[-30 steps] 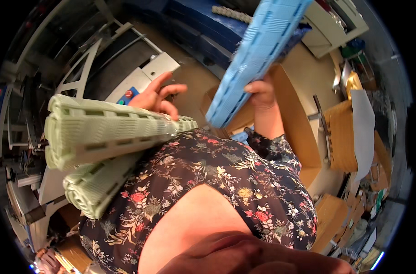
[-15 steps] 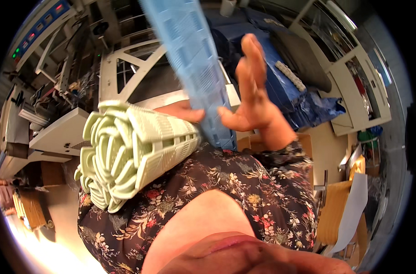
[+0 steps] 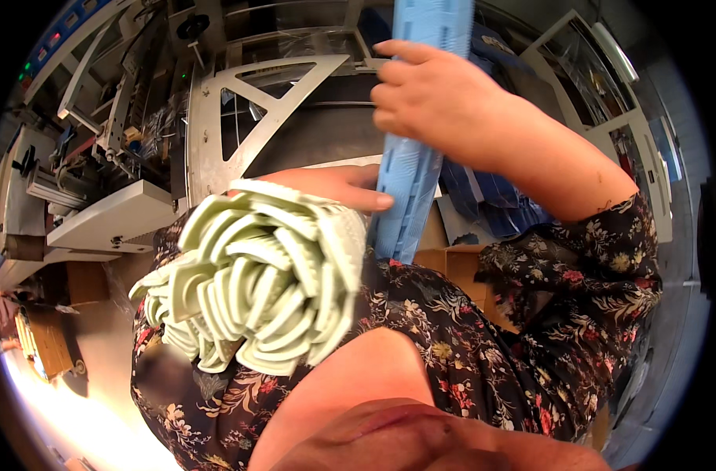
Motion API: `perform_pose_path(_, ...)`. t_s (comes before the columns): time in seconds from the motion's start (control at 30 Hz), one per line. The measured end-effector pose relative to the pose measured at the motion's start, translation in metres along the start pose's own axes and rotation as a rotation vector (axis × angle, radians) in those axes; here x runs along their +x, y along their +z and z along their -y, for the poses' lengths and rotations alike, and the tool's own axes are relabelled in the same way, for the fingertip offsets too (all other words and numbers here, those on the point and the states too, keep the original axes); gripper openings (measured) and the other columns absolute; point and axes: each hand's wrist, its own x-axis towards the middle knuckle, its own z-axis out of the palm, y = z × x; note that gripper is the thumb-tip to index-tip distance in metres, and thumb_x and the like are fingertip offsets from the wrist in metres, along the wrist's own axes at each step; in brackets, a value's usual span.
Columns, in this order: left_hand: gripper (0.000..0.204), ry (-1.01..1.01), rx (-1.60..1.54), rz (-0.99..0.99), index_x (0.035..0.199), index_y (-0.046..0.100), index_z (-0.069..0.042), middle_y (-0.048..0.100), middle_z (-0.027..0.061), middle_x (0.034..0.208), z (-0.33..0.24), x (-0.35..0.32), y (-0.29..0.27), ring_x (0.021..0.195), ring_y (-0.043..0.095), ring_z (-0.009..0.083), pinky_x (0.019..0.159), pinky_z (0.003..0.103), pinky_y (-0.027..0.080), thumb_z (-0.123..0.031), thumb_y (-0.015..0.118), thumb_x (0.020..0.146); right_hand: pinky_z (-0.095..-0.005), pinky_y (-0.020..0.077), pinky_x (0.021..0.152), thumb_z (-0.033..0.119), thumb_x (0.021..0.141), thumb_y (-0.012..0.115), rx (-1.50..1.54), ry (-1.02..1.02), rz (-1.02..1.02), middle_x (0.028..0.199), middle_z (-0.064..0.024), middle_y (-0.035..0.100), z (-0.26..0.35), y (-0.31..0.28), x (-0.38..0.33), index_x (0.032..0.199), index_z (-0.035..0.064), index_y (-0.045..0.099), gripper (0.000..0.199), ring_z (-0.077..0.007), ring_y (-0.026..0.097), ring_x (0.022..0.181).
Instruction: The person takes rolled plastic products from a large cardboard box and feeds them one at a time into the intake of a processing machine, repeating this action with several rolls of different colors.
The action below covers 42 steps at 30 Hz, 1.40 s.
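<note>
A long, narrow blue plastic strip point(image 3: 413, 173) with slots and a hatched surface stands nearly upright in front of my chest, its top running out of view. My right hand point(image 3: 424, 98) is closed round its upper part, fingers curled over the near side. Lower down, the thumb of my left hand point(image 3: 338, 188) presses on the strip; the other fingers are hidden. Between my left arm and chest is a bundle of pale green plastic pieces point(image 3: 256, 290), curled and nested into one another, their ends facing me.
A machine with a pale triangular frame point(image 3: 271, 102) stands ahead, with a white table part point(image 3: 110, 216) at left. Blue plastic sheeting point(image 3: 491, 192) lies beyond my right arm, beside a pale cabinet frame point(image 3: 637, 157). A cardboard box point(image 3: 460, 271) sits below the strip.
My right hand has gone from spread fingers beside the strip to a grip higher up on it. The strip's top has swung right, and the green bundle has turned its ends more toward me.
</note>
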Motion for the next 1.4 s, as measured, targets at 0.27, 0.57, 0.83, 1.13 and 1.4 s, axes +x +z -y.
perform_pose_path(0.27,0.054,0.088,0.054,-0.366,0.121,0.057,0.009,0.063,0.0216,0.114,0.015,-0.127,-0.012,0.107,0.056,0.0280,0.100,0.039,0.038,-0.035,0.038,0.096,-0.0372,0.0428,0.088,0.005,0.055,0.070,0.211,0.568,-0.010,0.096,-0.0040,0.061,-0.063,0.119,-0.074,0.101,0.0136,0.066,0.047,-0.0257,0.057,0.096)
perform_pose_path(0.57,0.058,0.101,-0.120,-0.735,0.107,0.063,0.011,0.067,0.0224,0.101,0.051,-0.140,0.013,0.099,0.061,0.0296,0.093,0.039,0.044,-0.037,0.030,0.098,-0.0421,0.0474,0.083,0.043,0.061,0.079,0.277,1.073,0.334,0.103,-0.0064,0.061,-0.013,0.386,-0.037,0.103,0.0146,0.063,0.052,-0.0271,0.058,0.101)
perform_pose_path(0.83,0.058,-0.106,-0.545,-0.755,0.118,0.056,0.012,0.066,0.0213,0.107,0.058,-0.109,-0.013,0.107,0.061,0.0267,0.099,0.036,0.043,-0.037,0.029,0.102,-0.0396,0.0390,0.092,0.043,0.058,0.085,0.520,1.078,0.267,0.109,-0.0041,0.057,0.011,0.471,0.000,0.117,0.0171,0.060,0.069,-0.0240,0.052,0.106)
perform_pose_path(1.13,0.059,-0.192,-0.565,-0.843,0.117,0.055,0.012,0.065,0.0213,0.107,0.042,-0.123,-0.007,0.108,0.060,0.0264,0.100,0.037,0.042,-0.040,0.032,0.101,-0.0414,0.0321,0.096,0.049,0.060,0.081,0.589,0.973,0.079,0.112,-0.0030,0.055,0.047,0.490,0.099,0.131,0.0186,0.053,0.082,-0.0236,0.047,0.111)
perform_pose_path(1.4,0.058,-0.164,-0.752,-0.935,0.117,0.055,0.012,0.063,0.0210,0.111,0.051,-0.125,0.000,0.110,0.058,0.0272,0.101,0.037,0.041,-0.038,0.031,0.101,-0.0430,0.0335,0.096,0.036,0.069,0.078,0.643,0.887,-0.001,0.124,-0.0006,0.054,0.048,0.500,0.115,0.130,0.0206,0.051,0.069,-0.0234,0.047,0.115)
